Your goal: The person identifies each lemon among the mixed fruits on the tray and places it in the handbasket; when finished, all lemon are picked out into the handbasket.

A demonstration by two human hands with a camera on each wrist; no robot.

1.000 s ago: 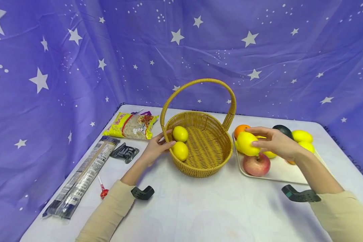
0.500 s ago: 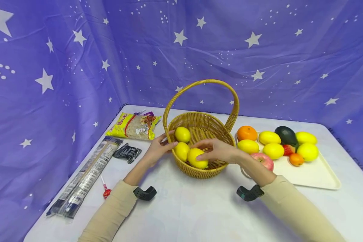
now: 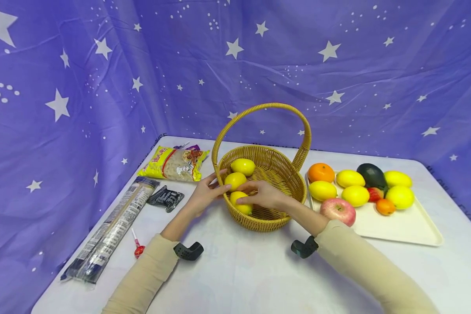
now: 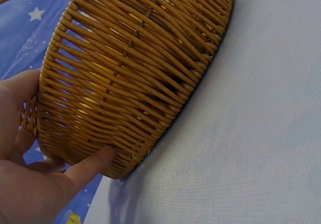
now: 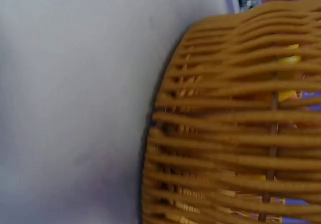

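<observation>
A woven basket (image 3: 272,223) with a tall arched handle stands mid-table. My left hand (image 3: 205,195) grips its left rim, the thumb at the rim's edge and a finger along the outer wall, as the left wrist view shows its hand (image 4: 45,179) against the basket (image 4: 125,83). Inside, my right hand (image 3: 267,196) holds a lemon (image 3: 240,205) low at the front left, against the wall. Two more lemons lie behind it along the left side: a nearer lemon (image 3: 235,180) and a farther lemon (image 3: 243,166). Only basket wall (image 5: 230,118) fills much of the right wrist view; the right hand's fingers are hidden there.
On the right, a cream tray (image 3: 404,229) bears several lemons, an apple (image 3: 339,211), an orange (image 3: 321,172) and a dark green fruit (image 3: 370,175). To the left lie a yellow food bag (image 3: 174,163), a black packet (image 3: 166,198), long packages (image 3: 110,231) and a lollipop (image 3: 138,250).
My right hand has carried a lemon from the tray into the basket, then leftward. The other two lemons have shifted farther back. My left hand stays on the rim.
</observation>
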